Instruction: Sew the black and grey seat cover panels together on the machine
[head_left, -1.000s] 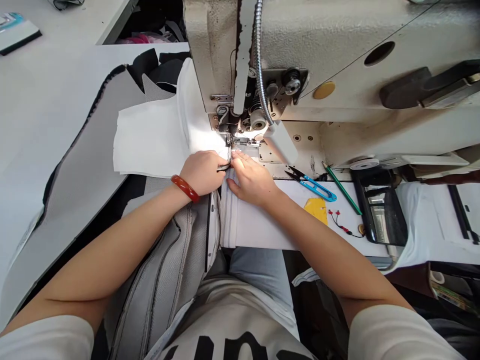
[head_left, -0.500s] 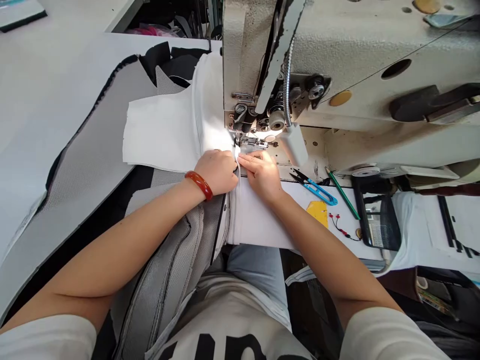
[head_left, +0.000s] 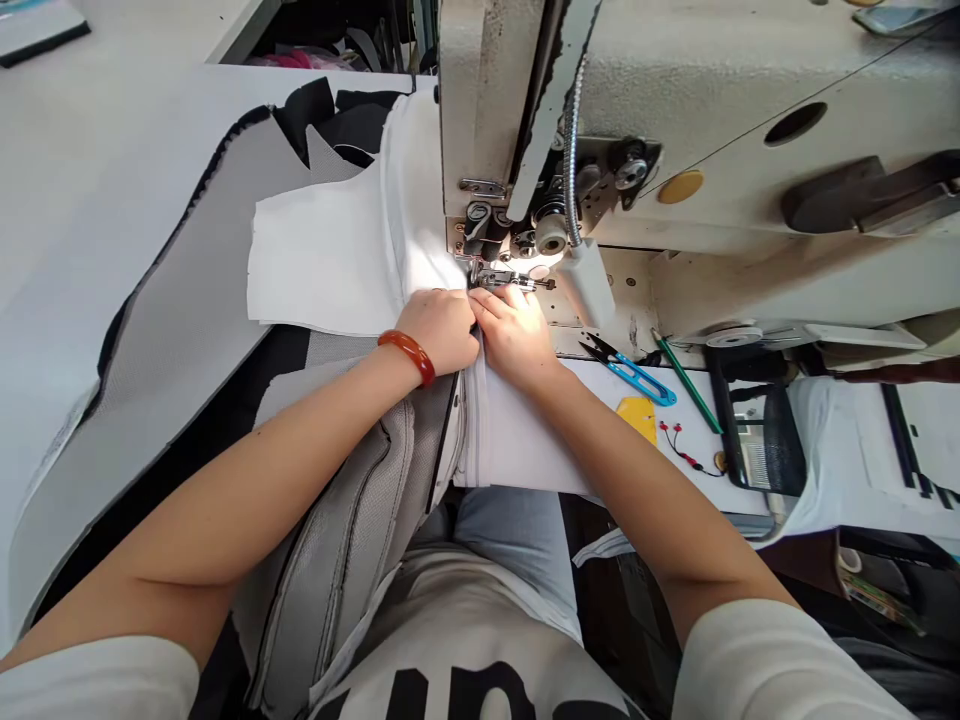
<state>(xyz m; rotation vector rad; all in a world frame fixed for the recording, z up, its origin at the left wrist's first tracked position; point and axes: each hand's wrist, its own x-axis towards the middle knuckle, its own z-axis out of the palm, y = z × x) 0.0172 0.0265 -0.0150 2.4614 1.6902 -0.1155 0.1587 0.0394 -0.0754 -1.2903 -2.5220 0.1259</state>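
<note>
Where hands meet: ribbed grey fabric (head_left: 352,520).

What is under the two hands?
Grey fabric lies under the left hand and right hand, beside the presser foot. The needle is hidden.

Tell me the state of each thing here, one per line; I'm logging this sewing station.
left hand: curled, pressing the fabric just before the presser foot
right hand: flat on the fabric, fingertips at the presser foot
presser foot: lit by the lamp; up or down cannot be told
white fabric: spread flat left of the needle
grey fabric: bunched, hanging into the lap
thread snips: lying unused on the table
pencil: lying unused
</note>
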